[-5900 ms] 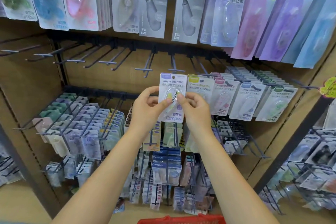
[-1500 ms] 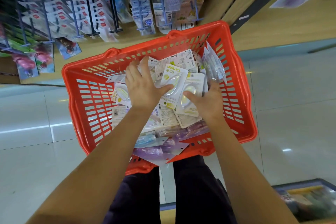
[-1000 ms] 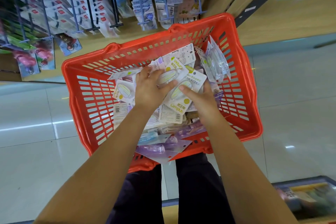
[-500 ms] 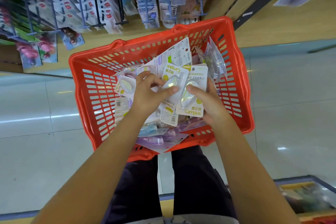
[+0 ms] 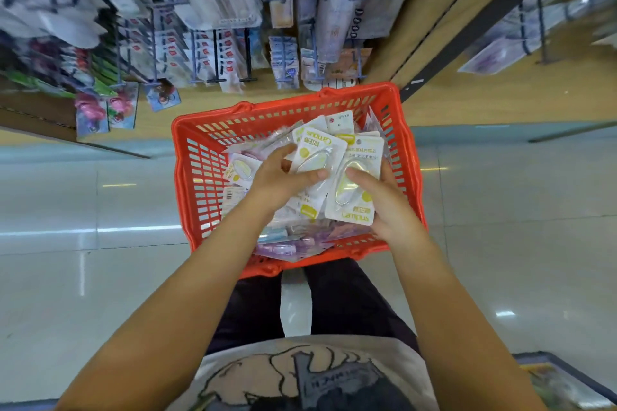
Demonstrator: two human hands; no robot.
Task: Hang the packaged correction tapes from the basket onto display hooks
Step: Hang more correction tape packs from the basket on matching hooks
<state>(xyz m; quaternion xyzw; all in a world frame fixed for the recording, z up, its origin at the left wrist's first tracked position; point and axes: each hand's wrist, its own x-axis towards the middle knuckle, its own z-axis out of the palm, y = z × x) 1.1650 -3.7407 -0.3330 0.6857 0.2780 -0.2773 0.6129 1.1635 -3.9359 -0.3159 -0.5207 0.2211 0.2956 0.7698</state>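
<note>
A red plastic basket stands on the floor in front of my legs, heaped with packaged correction tapes. My left hand grips a white and yellow Campus pack, thumb on its blister. My right hand holds a second yellow Campus pack from below, thumb across its front. Both packs sit just above the pile. Purple and blue packs lie at the basket's near end.
Display hooks with hanging stationery packs fill the wooden shelf wall beyond the basket. A dark upright post runs diagonally at the right. Glossy tiled floor spreads on both sides. A box edge shows at the bottom right.
5.9 s ago both hands held a pack at the display hooks. Since then they dug through the basket; each has lifted a yellow pack from the pile, and the right one now faces up.
</note>
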